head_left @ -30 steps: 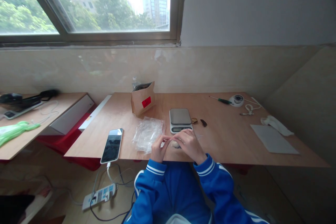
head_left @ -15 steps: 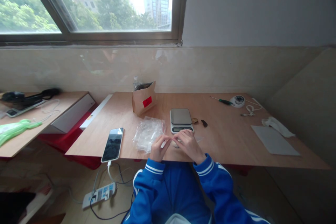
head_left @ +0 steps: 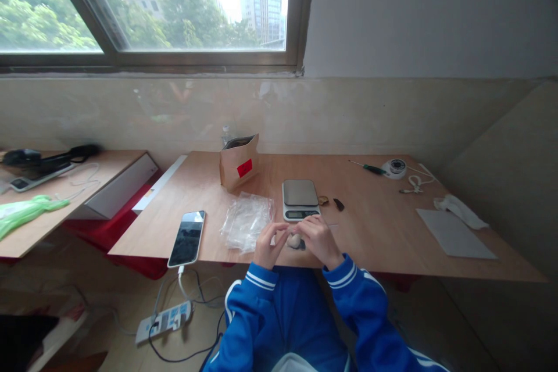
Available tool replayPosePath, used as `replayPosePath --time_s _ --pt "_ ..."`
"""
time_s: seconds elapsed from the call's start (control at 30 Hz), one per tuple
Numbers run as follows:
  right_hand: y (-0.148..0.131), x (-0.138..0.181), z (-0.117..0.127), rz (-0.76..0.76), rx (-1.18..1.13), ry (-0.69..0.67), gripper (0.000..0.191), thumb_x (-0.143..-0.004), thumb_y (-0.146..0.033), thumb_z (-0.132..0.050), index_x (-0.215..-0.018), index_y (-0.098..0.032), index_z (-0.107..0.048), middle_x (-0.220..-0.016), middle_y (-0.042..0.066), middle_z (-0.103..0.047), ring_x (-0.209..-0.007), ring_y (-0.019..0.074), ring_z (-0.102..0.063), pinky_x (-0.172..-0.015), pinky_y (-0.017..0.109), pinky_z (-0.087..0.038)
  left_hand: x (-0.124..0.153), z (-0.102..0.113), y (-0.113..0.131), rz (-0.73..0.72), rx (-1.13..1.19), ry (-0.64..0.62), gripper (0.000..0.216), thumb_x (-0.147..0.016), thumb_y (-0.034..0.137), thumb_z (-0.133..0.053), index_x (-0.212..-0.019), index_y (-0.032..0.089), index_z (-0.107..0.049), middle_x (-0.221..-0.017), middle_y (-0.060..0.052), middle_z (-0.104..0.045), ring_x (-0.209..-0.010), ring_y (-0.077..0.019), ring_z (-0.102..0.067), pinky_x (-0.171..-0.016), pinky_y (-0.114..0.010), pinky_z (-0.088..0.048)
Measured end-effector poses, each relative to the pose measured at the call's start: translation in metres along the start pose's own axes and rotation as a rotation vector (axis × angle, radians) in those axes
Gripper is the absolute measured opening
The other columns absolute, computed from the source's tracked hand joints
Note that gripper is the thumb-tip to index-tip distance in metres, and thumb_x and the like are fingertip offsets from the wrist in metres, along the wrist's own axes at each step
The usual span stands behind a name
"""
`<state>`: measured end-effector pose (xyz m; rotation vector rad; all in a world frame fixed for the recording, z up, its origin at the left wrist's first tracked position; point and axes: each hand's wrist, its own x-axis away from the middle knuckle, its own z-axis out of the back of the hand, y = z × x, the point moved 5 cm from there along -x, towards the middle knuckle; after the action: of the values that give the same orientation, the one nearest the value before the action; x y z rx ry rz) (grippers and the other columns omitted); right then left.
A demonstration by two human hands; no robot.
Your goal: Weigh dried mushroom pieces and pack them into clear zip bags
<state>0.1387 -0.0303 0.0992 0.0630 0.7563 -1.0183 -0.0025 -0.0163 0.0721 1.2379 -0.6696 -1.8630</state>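
Stones (head_left: 295,241) by table's (head_left: 375,238) near edge, between left hand (head_left: 267,243) and right hand (head_left: 319,239). Fingertips (head_left: 302,226) narrow, grip unclear; light, even pinch advisable.

Left hand (head_left: 267,249) and right hand (head_left: 320,239) at tabletop's (head_left: 379,232) near edge, pinching close together, anything held too small to tell. Pale lump (head_left: 295,240) between them. Scale (head_left: 300,193) just beyond, clear bags (head_left: 247,221) left of it. Phone (head_left: 187,239) by near-left corner, paper bag (head_left: 233,171) toward far edge, screwdriver (head_left: 374,169) and camera (head_left: 394,169) near far-right corner, sheet (head_left: 455,235) toward right edge.
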Motion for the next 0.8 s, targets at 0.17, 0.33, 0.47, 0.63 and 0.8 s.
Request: replayPosePath --time_s 0.17,0.33,0.47,0.63,0.8 --pt "0.005 0.001 0.001 0.040 0.004 -0.051 0.016 -0.090 -0.026 -0.053 -0.085 -0.021 -0.067 -0.079 0.002 -0.070 -0.076 0.0172 -0.061 -0.075 0.032 -0.040 0.000 -0.001 0.000 -0.023 -0.009 0.023 0.015 -0.087 0.026 -0.051 -0.089 0.021 -0.064 -0.085 -0.003 -0.067 -0.082 -0.0158 -0.062 -0.072 -0.028 -0.049" --pt "0.020 0.007 0.004 -0.007 -0.004 -0.107 0.015 -0.089 -0.023 -0.054 -0.085 -0.022 -0.069 -0.081 0.003 -0.072 -0.072 0.0166 -0.061 -0.072 0.030 -0.040 -0.002 0.005 -0.004 -0.009 -0.030 0.035 0.012 -0.087 0.025 -0.051 -0.087 0.020 -0.063 -0.081 -0.002 -0.066 -0.077 -0.0138 -0.061 -0.068 -0.026 -0.048" --pt "0.021 0.009 0.004 -0.027 0.009 -0.077 0.020 -0.088 -0.015 -0.054 -0.075 -0.020 -0.069 -0.072 0.002 -0.071 -0.066 0.0158 -0.061 -0.070 0.031 -0.039 -0.003 0.002 -0.003 0.008 -0.013 0.010 0.012 -0.085 0.027 -0.054 -0.089 0.018 -0.062 -0.084 -0.003 -0.067 -0.079 -0.0148 -0.062 -0.069 -0.027 -0.048" --pt "0.013 0.007 0.002 -0.017 0.031 -0.088 0.020 -0.087 -0.015 -0.054 -0.073 -0.020 -0.069 -0.069 0.001 -0.070 -0.065 0.0157 -0.061 -0.068 0.031 -0.037 -0.001 -0.006 -0.001 0.016 -0.006 -0.036 0.013 -0.085 0.029 -0.055 -0.089 0.019 -0.063 -0.084 -0.003 -0.065 -0.079 -0.0149 -0.060 -0.068 -0.027 -0.048" --pt "0.009 0.006 0.006 -0.038 -0.037 -0.153 0.017 -0.088 -0.026 -0.057 -0.101 -0.023 -0.067 -0.092 0.003 -0.072 -0.082 0.0177 -0.061 -0.077 0.032 -0.040 -0.001 -0.004 -0.006 0.049 0.013 0.030 0.013 -0.085 0.028 -0.055 -0.087 0.020 -0.065 -0.083 -0.002 -0.063 -0.079 -0.0143 -0.059 -0.069 -0.026 -0.047"
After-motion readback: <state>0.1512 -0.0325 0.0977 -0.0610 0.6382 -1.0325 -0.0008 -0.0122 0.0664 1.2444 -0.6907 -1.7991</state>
